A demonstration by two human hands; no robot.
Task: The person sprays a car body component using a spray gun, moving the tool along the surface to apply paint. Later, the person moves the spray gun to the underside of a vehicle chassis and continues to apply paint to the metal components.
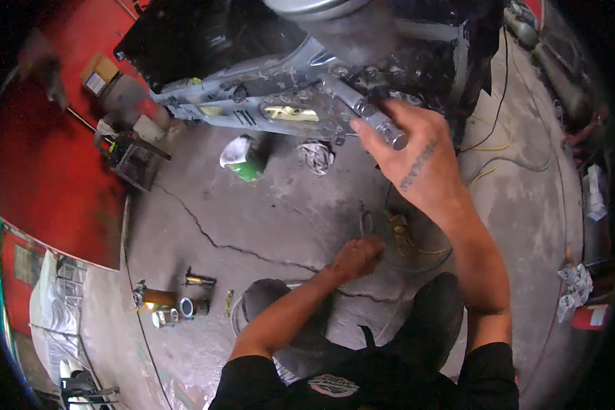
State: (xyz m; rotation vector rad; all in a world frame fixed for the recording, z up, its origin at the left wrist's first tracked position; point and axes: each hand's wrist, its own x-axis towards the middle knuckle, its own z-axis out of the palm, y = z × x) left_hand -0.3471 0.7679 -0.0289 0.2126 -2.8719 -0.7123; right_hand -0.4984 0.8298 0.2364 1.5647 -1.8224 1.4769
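My right hand [417, 150] is closed on a silver cylindrical tool [380, 122], its far tip at the bare and black metal frame of a vehicle body [232, 102], beside several round fittings. A curved silver part [307, 7] sits above it at the top. My left hand [359, 256] is lower, over the floor between my knees, fingers curled near a looped hose [367, 220]; what they hold is hidden. A brass-coloured fitting [400, 229] with yellow hose lies to the right of that hand.
A green-and-white container [242, 158] and crumpled material [316, 157] lie on the cracked concrete floor [219, 205] under the body. Cans [195, 307] stand at lower left. A red panel [55, 205] and a cart [140, 164] are left. Hoses and cords [526, 164] run along the right.
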